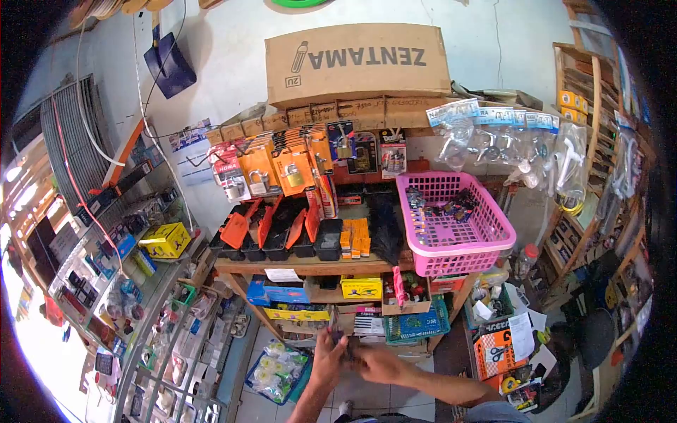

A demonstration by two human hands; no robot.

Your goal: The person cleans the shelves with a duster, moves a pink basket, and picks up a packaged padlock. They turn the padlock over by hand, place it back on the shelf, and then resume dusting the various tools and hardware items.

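Note:
My left hand [326, 363] and my right hand [381, 366] are close together at the lower middle, in front of the wooden shelf [310, 268]. My left hand's fingers are curled around a small dark thing [344, 347], too small and hidden to name. The fingers of my right hand close in from the side at the same spot, and what they pinch is hidden. Nearest above the hands are a yellow box [361, 287] and a white-labelled pack [369, 321] on the lower shelf. Below and left lies a blue tray [252, 381] of clear-wrapped items.
A pink basket [462, 240] with small dark packs stands on the shelf top. Black bins with orange lids [235, 231] are beside it. Padlock packs [290, 173] hang above. A glass case [134, 338] stands left; an orange box [493, 350] sits right.

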